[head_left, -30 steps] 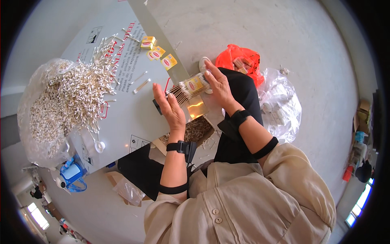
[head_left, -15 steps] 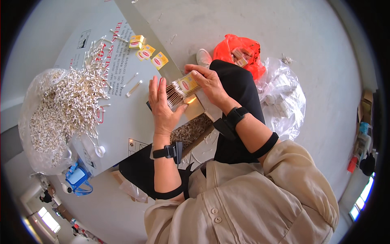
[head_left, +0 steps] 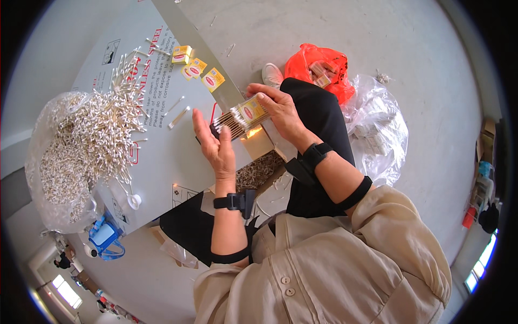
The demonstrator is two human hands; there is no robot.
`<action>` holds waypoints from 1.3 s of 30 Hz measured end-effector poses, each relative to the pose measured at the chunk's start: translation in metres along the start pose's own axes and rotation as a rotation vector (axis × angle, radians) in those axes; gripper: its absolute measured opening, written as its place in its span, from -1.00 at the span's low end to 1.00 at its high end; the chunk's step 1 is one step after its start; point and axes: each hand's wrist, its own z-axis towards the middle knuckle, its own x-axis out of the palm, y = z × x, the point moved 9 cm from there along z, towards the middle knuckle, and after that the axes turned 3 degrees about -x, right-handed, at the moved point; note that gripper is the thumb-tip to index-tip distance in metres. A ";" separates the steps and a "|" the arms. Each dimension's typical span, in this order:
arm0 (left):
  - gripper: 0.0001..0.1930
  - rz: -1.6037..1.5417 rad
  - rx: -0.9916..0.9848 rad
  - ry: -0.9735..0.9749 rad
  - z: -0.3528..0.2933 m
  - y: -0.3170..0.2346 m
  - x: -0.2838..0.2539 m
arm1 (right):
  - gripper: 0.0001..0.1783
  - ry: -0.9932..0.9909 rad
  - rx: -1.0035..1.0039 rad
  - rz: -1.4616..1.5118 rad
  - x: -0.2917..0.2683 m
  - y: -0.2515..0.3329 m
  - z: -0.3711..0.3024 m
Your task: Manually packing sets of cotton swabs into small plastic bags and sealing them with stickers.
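Observation:
My right hand holds a small pack of cotton swabs with a yellow label, thumb on top. A row of brown-stemmed swabs sticks out of the pack toward my left hand. That hand is open, palm beside the white swab tips, fingers stretched out and thumb near the tips. Whether the thumb touches them, I cannot tell. On the table to the left, a clear bag spills a big heap of loose cotton swabs. Several yellow cards and a small yellow stack lie farther off.
A box of loose swabs sits below my hands at the table's edge. Right of my leg are a red plastic bag with packs inside and a clear bag of white packs. A blue container stands at the table's near left corner.
My left hand has drawn back from the swab ends and opened out, its fingers now apart from the row. My right hand keeps its hold on the pack, almost unmoved.

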 end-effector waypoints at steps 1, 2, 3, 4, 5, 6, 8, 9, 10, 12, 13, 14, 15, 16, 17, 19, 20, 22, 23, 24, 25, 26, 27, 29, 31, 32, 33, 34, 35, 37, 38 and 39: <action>-0.29 -0.006 -0.038 -0.030 -0.002 0.004 -0.002 | -0.66 -0.016 0.004 0.074 -0.002 -0.002 0.000; -0.29 -0.005 -0.041 -0.031 0.000 0.001 0.002 | -0.66 -0.017 0.007 0.075 0.000 -0.002 0.000; -0.33 -0.108 -0.053 -0.081 0.003 0.001 0.001 | -0.65 -0.039 0.033 0.146 0.000 -0.003 -0.001; -0.36 -0.210 -0.064 -0.131 0.006 0.000 0.001 | -0.63 -0.062 0.058 0.217 0.000 -0.005 -0.001; -0.36 -0.210 -0.065 -0.130 0.007 0.000 0.005 | -0.63 -0.063 0.059 0.217 0.000 -0.005 -0.001; -0.36 -0.213 -0.062 -0.129 0.008 0.000 0.009 | -0.62 -0.070 0.062 0.235 0.000 -0.006 -0.001; -0.36 -0.214 -0.060 -0.126 0.009 0.000 0.013 | -0.60 -0.078 0.066 0.255 0.002 -0.004 -0.002; -0.36 -0.224 -0.064 -0.144 0.008 0.001 0.012 | -0.59 -0.091 0.098 0.274 0.004 -0.005 -0.003; -0.36 -0.234 -0.068 -0.161 0.008 0.002 0.011 | -0.58 -0.104 0.131 0.292 0.006 -0.006 -0.004; -0.34 -0.244 -0.074 -0.149 0.008 0.002 0.019 | -0.58 -0.101 0.137 0.281 0.005 -0.007 -0.003; -0.32 -0.255 -0.077 -0.140 0.008 0.003 0.024 | -0.58 -0.095 0.143 0.270 0.005 -0.007 -0.003; -0.32 -0.254 -0.079 -0.140 0.007 0.002 0.029 | -0.58 -0.096 0.145 0.271 0.005 -0.007 -0.004; -0.33 -0.240 -0.080 -0.129 0.007 0.001 0.036 | -0.58 -0.100 0.145 0.267 0.006 -0.006 -0.004; -0.33 -0.226 -0.080 -0.119 0.006 -0.001 0.041 | -0.57 -0.104 0.145 0.264 0.007 -0.006 -0.005; -0.35 -0.243 -0.084 -0.117 0.006 0.001 0.044 | -0.57 -0.104 0.143 0.264 0.008 -0.005 -0.005; -0.35 -0.287 -0.079 -0.161 0.006 0.001 0.037 | -0.53 -0.161 0.164 0.379 0.007 -0.005 -0.009; -0.35 -0.331 -0.074 -0.206 0.004 0.003 0.029 | -0.53 -0.160 0.161 0.380 0.009 -0.002 -0.012; -0.37 -0.286 -0.020 -0.215 -0.005 -0.003 0.017 | -0.34 -0.344 0.229 0.664 0.003 -0.007 -0.024; -0.36 -0.296 -0.063 -0.210 -0.011 -0.002 0.017 | -0.34 -0.345 0.223 0.666 -0.001 -0.007 -0.026; -0.36 -0.305 -0.106 -0.206 -0.017 0.000 0.018 | -0.34 -0.369 0.223 0.688 -0.008 -0.011 -0.029; -0.31 -0.323 -0.135 -0.167 -0.022 0.000 0.025 | -0.34 -0.392 0.224 0.711 -0.013 -0.016 -0.032; -0.31 -0.323 -0.132 -0.161 -0.024 -0.004 0.031 | -0.34 -0.392 0.218 0.714 -0.012 -0.020 -0.033; -0.29 -0.309 -0.141 -0.143 -0.026 -0.007 0.038 | -0.37 -0.349 0.184 0.708 -0.008 -0.021 -0.031; -0.25 -0.252 -0.141 -0.117 -0.026 -0.011 0.044 | -0.48 -0.338 0.133 0.654 -0.001 -0.020 -0.032; -0.24 -0.184 -0.151 -0.149 -0.028 -0.010 0.042 | -0.51 -0.354 0.107 0.637 0.006 -0.015 -0.031; -0.24 -0.120 -0.165 -0.180 -0.028 -0.009 0.040 | -0.53 -0.373 0.083 0.615 0.005 -0.013 -0.031; -0.24 -0.119 -0.162 -0.177 -0.027 -0.009 0.040 | -0.53 -0.373 0.079 0.618 0.006 -0.012 -0.030; -0.24 -0.145 -0.139 -0.142 -0.025 -0.010 0.043 | -0.51 -0.379 0.093 0.610 0.007 -0.013 -0.030; -0.24 -0.170 -0.119 -0.107 -0.023 -0.011 0.046 | -0.49 -0.387 0.107 0.601 0.007 -0.014 -0.030; -0.25 -0.165 -0.123 -0.110 -0.023 -0.011 0.047 | -0.47 -0.381 0.099 0.590 0.006 -0.013 -0.029; -0.26 -0.160 -0.127 -0.117 -0.024 -0.009 0.046 | -0.46 -0.372 0.094 0.577 0.006 -0.013 -0.029; -0.26 -0.159 -0.128 -0.115 -0.024 -0.009 0.046 | -0.46 -0.374 0.094 0.578 0.004 -0.013 -0.028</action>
